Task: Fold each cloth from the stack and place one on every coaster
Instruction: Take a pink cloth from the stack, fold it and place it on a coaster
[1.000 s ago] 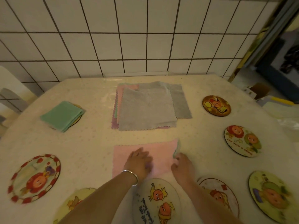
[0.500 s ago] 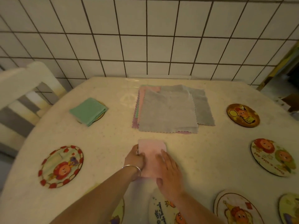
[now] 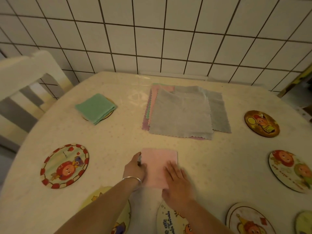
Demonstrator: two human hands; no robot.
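Observation:
A pink cloth [image 3: 158, 164], folded into a narrow strip, lies on the table in front of me. My left hand [image 3: 135, 169] grips its left edge, thumb on top. My right hand [image 3: 177, 183] lies flat on its near right part, fingers spread. Behind it sits the stack of cloths [image 3: 182, 114], grey on top with pink and green edges showing. A folded green cloth [image 3: 95, 108] rests on a coaster at the back left. Bare picture coasters lie around: one at the left [image 3: 65, 166], two at the right [image 3: 261, 123] [image 3: 292, 169].
More coasters sit along the near edge [image 3: 170, 220] [image 3: 249, 220], partly under my forearms. A white chair [image 3: 25, 88] stands at the table's left. A tiled wall [image 3: 152, 39] rises right behind the table.
The pink cloth went from spread flat to folded in half into a narrow strip. My right hand brought its right side over to the left and now presses it flat.

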